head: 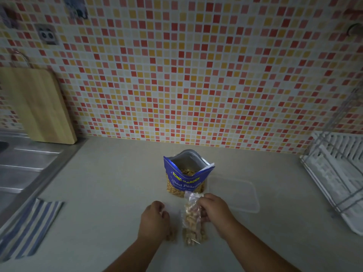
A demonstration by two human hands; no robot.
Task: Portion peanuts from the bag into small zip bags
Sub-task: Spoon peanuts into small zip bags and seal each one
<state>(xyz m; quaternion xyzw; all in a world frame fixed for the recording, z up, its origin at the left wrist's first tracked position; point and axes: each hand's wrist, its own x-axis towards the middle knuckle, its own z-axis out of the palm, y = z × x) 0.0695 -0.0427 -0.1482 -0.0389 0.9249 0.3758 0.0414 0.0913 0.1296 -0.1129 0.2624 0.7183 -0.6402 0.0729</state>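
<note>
A blue bag of salted peanuts [185, 176] stands open on the counter, with peanuts visible inside. In front of it my right hand [215, 210] pinches the upper part of a small clear zip bag [191, 217] filled with peanuts. More filled small bags [193, 237] lie on the counter under it. My left hand [155, 218] has its fingers curled, to the left of the held bag; something small and clear shows at its fingertips, and another filled bag [171, 236] peeks out beside its wrist.
A clear plastic lid or tray [243, 195] lies to the right of the peanut bag. A white dish rack [337, 179] stands at far right. A steel sink drainboard [25, 165], a wooden cutting board [41, 107] and a striped cloth [29, 228] are on the left.
</note>
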